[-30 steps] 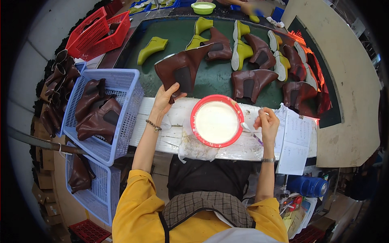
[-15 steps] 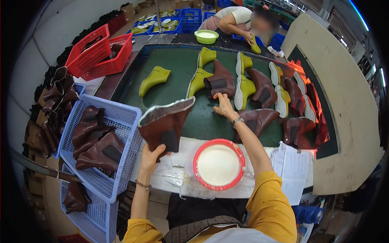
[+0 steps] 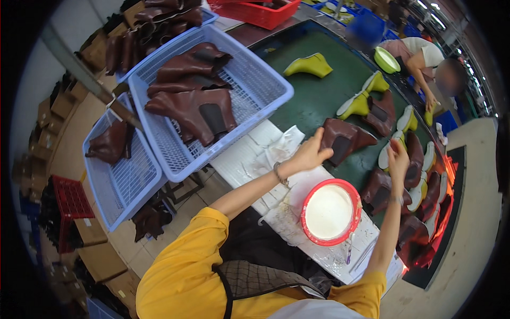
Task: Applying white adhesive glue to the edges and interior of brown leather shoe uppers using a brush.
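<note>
Now left fingers [image 3: 317, 139] grip brown boot upper [image 3: 345, 141].

I see a bowl [image 3: 330, 211] on the worktop [image 3: 255, 154] in front of me. Boot tops [image 3: 345, 139] lie behind it on the belt [image 3: 324, 95]. Baskets [image 3: 255, 90] stand to my left.

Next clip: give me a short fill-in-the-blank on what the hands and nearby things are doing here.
1. The left hand rests on a ____ boot upper on the green belt.
2. The round bowl of white liquid has a ____ rim.
3. The nearest basket of boot uppers is pale ____.
4. The right hand reaches over the ____ belt.

Missing words: brown; red; blue; green
</note>
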The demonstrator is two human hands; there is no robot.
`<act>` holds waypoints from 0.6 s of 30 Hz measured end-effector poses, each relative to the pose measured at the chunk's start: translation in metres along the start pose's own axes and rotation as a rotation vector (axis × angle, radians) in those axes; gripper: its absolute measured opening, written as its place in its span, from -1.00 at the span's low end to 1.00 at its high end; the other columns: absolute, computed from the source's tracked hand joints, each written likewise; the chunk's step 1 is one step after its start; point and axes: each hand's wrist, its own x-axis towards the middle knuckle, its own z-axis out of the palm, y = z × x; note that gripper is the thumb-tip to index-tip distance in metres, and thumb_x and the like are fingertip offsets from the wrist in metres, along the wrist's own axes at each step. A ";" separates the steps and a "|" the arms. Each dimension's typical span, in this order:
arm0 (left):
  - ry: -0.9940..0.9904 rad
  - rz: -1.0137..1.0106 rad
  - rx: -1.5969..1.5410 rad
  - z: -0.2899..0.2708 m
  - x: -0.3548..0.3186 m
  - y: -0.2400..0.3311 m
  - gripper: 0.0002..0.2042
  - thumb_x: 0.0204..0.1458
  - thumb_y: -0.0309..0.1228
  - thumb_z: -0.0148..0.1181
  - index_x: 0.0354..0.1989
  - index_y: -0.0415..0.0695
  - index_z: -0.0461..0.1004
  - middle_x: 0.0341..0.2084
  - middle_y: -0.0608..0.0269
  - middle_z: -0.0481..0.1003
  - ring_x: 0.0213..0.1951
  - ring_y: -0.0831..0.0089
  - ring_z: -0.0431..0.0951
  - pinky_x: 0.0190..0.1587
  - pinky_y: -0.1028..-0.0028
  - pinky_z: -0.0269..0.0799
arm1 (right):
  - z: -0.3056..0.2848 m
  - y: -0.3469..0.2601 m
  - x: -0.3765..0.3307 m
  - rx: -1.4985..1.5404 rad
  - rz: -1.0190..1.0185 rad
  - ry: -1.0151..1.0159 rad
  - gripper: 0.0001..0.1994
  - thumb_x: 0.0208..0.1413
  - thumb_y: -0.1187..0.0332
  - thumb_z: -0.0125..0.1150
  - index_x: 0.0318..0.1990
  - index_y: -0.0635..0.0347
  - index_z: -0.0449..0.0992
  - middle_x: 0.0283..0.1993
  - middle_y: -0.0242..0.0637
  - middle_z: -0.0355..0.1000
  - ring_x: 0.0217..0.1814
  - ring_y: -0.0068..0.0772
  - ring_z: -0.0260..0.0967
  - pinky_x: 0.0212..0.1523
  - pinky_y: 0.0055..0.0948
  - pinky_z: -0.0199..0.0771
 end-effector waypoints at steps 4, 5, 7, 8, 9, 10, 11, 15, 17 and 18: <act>0.016 0.482 0.352 -0.098 -0.105 0.134 -0.52 0.07 -0.48 0.33 0.21 -0.18 0.49 0.19 -0.05 0.46 0.21 0.11 0.46 0.25 0.21 0.36 | -0.078 -0.067 -0.120 0.003 0.148 -0.015 -0.79 0.38 0.42 0.12 -0.06 0.39 0.62 -0.38 -0.40 0.53 -0.42 -0.66 0.35 -0.39 -0.59 0.33; 0.099 0.413 0.392 -0.126 -0.125 0.154 -0.60 0.02 -0.51 0.36 0.10 -0.12 0.57 0.16 0.03 0.49 0.21 0.15 0.47 0.29 0.20 0.32 | -0.090 -0.084 -0.152 -0.001 0.237 -0.002 -0.74 0.43 0.35 0.05 -0.09 0.36 0.63 -0.54 -0.44 0.45 -0.54 -0.67 0.29 -0.46 -0.59 0.24; 0.391 0.364 0.727 -0.189 -0.146 0.162 -0.69 0.13 -0.50 0.26 0.07 -0.09 0.56 -0.16 0.07 0.63 -0.14 0.20 0.65 -0.11 0.33 0.56 | -0.116 -0.089 -0.211 -0.149 0.340 -0.112 -0.65 0.46 0.26 -0.02 -0.07 0.36 0.64 -0.64 -0.41 0.43 -0.59 -0.62 0.32 -0.47 -0.53 0.27; 0.393 -0.064 0.829 -0.212 -0.149 0.179 -0.60 0.19 -0.44 0.20 0.22 -0.07 0.43 -0.44 0.06 0.63 -0.42 0.15 0.66 -0.35 0.33 0.52 | -0.125 -0.085 -0.242 -0.202 0.409 -0.141 -0.63 0.46 0.23 -0.03 -0.06 0.36 0.64 -0.66 -0.39 0.43 -0.60 -0.60 0.32 -0.47 -0.50 0.29; 0.403 -0.153 1.064 -0.246 -0.158 0.165 -0.48 0.21 -0.35 0.21 0.36 -0.04 0.28 -0.60 0.07 0.58 -0.51 0.09 0.63 -0.41 0.29 0.46 | -0.120 -0.097 -0.263 -0.132 0.539 -0.170 -0.64 0.43 0.22 0.05 -0.03 0.38 0.64 -0.55 -0.28 0.53 -0.53 -0.56 0.39 -0.41 -0.46 0.35; 0.396 -0.182 1.168 -0.286 -0.166 0.130 -0.39 0.21 -0.27 0.23 0.43 -0.01 0.20 -0.58 -0.02 0.58 -0.47 0.05 0.63 -0.44 0.29 0.45 | -0.108 -0.099 -0.287 0.064 0.582 -0.107 -0.68 0.38 0.25 0.13 0.00 0.36 0.64 -0.40 -0.23 0.60 -0.41 -0.55 0.46 -0.32 -0.46 0.40; 0.382 -0.189 1.243 -0.324 -0.174 0.092 -0.32 0.20 -0.18 0.27 0.46 0.00 0.16 -0.65 -0.02 0.55 -0.47 0.13 0.66 -0.47 0.27 0.45 | -0.097 -0.102 -0.303 0.012 0.547 -0.131 -0.70 0.26 0.31 0.28 0.04 0.32 0.63 -0.24 -0.24 0.61 -0.22 -0.50 0.49 -0.23 -0.45 0.42; 0.342 -0.736 0.204 -0.327 -0.139 0.066 -0.20 0.09 -0.19 0.40 0.45 0.16 0.04 0.01 -0.14 0.53 -0.33 0.05 0.67 -0.28 0.18 0.66 | -0.061 -0.121 -0.342 -0.087 0.335 -0.106 -0.63 0.06 0.40 0.44 0.05 0.25 0.64 -0.18 -0.31 0.56 -0.19 -0.37 0.41 -0.16 -0.39 0.40; 0.447 -0.660 0.176 -0.336 -0.130 0.036 -0.24 0.01 -0.36 0.44 0.33 0.16 0.08 0.09 0.02 0.40 -0.23 0.13 0.63 -0.29 0.17 0.69 | -0.047 -0.100 -0.356 -0.152 0.313 -0.056 -0.64 0.08 0.41 0.43 0.05 0.26 0.64 -0.22 -0.29 0.55 -0.25 -0.39 0.36 -0.21 -0.44 0.37; 0.559 -0.470 0.253 -0.343 -0.124 0.019 -0.32 -0.08 -0.48 0.44 0.19 0.09 0.17 -0.02 0.11 0.39 -0.11 0.18 0.56 -0.34 0.16 0.69 | -0.040 -0.103 -0.355 -0.085 0.403 0.007 -0.65 0.09 0.41 0.41 0.05 0.27 0.63 -0.25 -0.28 0.53 -0.26 -0.40 0.35 -0.24 -0.46 0.35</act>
